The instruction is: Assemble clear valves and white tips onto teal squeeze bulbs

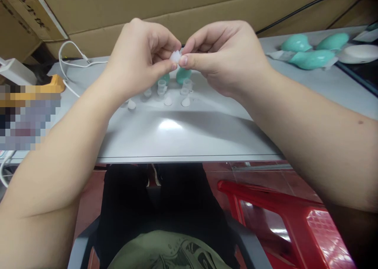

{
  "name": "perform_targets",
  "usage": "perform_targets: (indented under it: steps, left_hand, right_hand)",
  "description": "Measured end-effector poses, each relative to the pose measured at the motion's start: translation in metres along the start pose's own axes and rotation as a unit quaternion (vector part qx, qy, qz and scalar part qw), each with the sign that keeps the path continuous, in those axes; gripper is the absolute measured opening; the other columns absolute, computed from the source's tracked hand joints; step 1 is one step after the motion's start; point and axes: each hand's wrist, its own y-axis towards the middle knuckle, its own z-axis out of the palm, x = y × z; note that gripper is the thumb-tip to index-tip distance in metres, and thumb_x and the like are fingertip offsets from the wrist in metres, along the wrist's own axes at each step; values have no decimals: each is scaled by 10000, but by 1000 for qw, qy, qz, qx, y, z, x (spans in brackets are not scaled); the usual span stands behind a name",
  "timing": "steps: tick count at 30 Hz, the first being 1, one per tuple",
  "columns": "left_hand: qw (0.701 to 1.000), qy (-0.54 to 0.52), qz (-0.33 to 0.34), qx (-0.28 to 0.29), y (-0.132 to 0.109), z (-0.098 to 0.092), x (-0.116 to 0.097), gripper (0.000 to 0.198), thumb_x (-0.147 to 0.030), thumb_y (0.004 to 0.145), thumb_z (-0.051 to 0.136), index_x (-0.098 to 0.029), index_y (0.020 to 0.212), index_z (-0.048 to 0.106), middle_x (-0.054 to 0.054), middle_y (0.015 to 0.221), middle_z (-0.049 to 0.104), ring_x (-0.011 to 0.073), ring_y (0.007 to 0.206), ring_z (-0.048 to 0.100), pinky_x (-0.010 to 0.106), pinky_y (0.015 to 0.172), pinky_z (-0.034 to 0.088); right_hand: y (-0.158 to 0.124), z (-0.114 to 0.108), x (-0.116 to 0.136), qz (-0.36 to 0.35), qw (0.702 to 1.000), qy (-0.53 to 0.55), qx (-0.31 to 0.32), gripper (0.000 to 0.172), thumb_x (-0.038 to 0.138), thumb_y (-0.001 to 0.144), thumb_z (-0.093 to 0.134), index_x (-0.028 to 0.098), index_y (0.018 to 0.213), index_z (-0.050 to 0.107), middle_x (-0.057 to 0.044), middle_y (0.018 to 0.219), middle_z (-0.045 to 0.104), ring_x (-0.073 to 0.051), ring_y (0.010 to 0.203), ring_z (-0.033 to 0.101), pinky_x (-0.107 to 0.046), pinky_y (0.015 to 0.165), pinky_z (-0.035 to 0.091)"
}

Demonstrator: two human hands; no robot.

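Note:
High over the table, my left hand (147, 48) pinches a small whitish translucent piece (175, 56) between thumb and fingers. My right hand (224, 52) closes thumb and fingertips on the right side of the same piece; its exact kind does not show. Below the hands stand small clear plastic fittings (161, 87), and another clear fitting (186, 87) to the right. In front of them lie small white cone-like pieces, one at the left (131, 104), one in the middle (168, 100) and one at the right (186, 101). Teal rounded shells (183, 76) are partly hidden behind.
More teal shells (313, 59) and a white oval piece (358, 54) lie at the table's right. A white cable (72, 44) and a yellow object (57, 84) are at left. Cardboard (165, 3) walls the back; a red plastic stool (283, 206) stands below right.

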Motion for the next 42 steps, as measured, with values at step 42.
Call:
perform_targets:
  steps: [42]
  left_hand:
    - [996, 16, 91, 18, -1, -7, -2, 180, -249, 833, 752, -350, 913, 877, 1, 886, 821, 304, 814, 769, 449, 777, 590]
  right_hand:
    - [3, 3, -5, 7, 998, 54, 19, 242, 319, 708, 958, 213, 793, 757, -19, 793, 748, -167, 706, 693, -324, 697, 604]
